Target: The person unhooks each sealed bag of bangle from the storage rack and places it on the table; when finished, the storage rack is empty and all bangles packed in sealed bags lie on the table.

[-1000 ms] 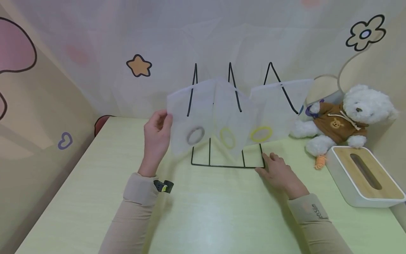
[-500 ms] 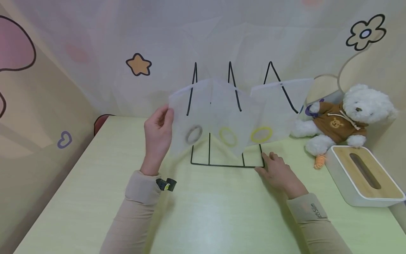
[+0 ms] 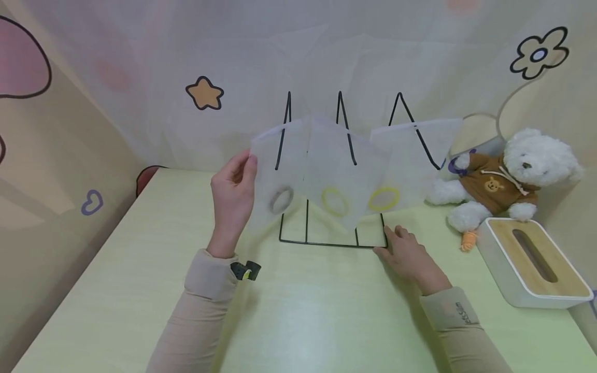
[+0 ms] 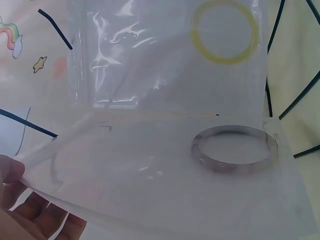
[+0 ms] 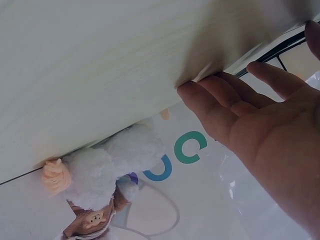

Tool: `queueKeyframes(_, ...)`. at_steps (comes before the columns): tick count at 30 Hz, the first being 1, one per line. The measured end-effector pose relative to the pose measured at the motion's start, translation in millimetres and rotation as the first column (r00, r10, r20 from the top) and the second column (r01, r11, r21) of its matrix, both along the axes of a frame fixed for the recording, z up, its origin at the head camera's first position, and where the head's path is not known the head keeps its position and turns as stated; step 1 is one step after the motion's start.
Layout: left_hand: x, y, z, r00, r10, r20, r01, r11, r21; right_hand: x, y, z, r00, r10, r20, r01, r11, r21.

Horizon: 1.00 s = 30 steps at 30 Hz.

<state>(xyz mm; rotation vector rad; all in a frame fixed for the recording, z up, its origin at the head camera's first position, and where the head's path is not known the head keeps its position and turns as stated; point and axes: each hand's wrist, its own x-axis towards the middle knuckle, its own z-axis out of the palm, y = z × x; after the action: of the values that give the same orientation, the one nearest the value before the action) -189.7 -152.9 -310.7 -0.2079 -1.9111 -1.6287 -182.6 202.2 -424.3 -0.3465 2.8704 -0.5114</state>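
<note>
Left grip (image 3: 232,202): pinches a filmy, translucent bag (image 3: 266,178) containing a marbled grey ring (image 4: 212,165).
Right grip (image 3: 404,255): loosely spread, touching a thin black wire rack (image 3: 333,244) on the bench (image 3: 303,311).
Bag: above the rack's base, beside two bags (image 3: 396,150) with yellow rings (image 4: 225,61).

1. Hidden behind cloudy bags (image 3: 336,168), head view: rear base of black rack (image 3: 333,244);
2. Cut off by left and bottom edges, left wrist view: left hand (image 4: 20,220);
3. Cut off by right edge, right wrist view: right hand (image 5: 262,117); by bottom edge, plush bear (image 5: 90,172);
4. Cut off below, head view: 2 sleeves (image 3: 186,321); too small to read: cuff lettering (image 3: 463,312).
</note>
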Motion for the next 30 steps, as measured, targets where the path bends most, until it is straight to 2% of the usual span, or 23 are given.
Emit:
queueKeyframes(8, 1.7, 1.3, 4.6, 0.999, 0.016, -0.037, -0.016, 1.0, -0.011, 1.0, 1.6, -1.6, 1.0, -0.009, 0.018, 0.009, 1.0, -0.002)
queueKeyframes(20, 4.6, 4.1, 9.1, 0.996, 0.049, -0.078, -0.053, 0.998, -0.042, 4.7, -1.3, 0.9, 1.0, -0.004, 0.0, 0.004, 1.0, -0.008)
queueKeyframes(30, 4.0, 2.1, 8.9, 0.992, 0.081, -0.1, -0.088, 0.994, -0.071, 2.9, -0.5, 2.3, 1.0, 0.008, -0.007, -0.008, 1.0, -0.007)
